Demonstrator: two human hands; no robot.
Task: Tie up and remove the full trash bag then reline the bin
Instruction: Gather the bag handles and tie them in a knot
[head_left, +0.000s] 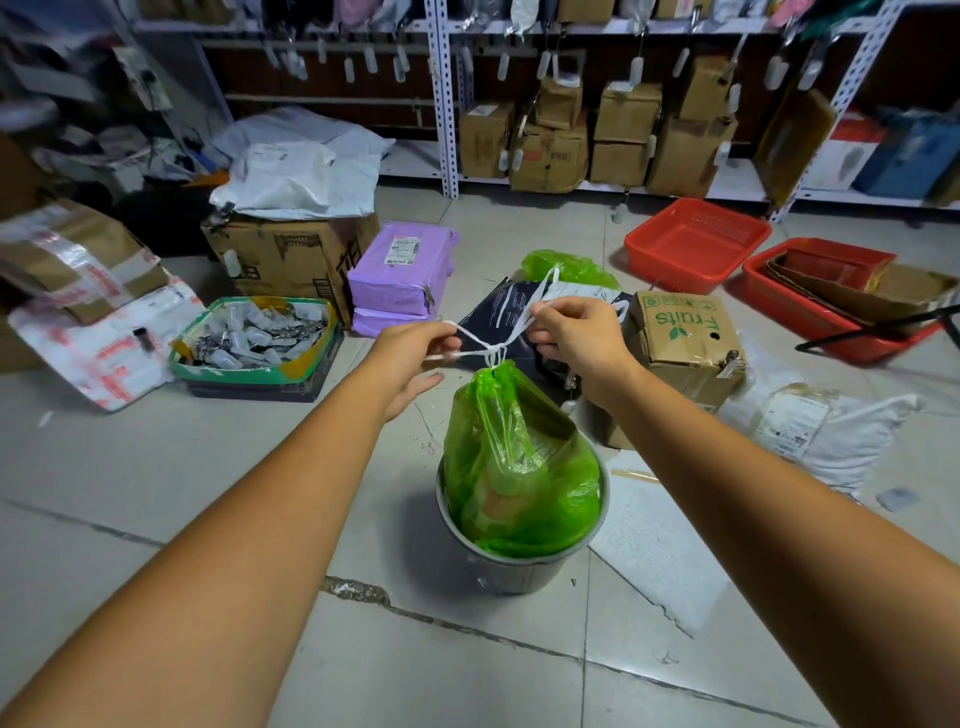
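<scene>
Green trash bag (519, 483) sits in grey bin (514, 571) on floor, near centre, neck cinched. We hold both arms outstretched above it. Left grip (410, 353) pinches white drawstring (496, 349) left of knot. Right grip (576, 332) pinches other strand, higher, right. Cord taut between.

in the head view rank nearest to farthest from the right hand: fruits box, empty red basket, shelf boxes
1. fruits box, just right of the right hand
2. empty red basket, farther back on floor
3. shelf boxes, at back wall
</scene>
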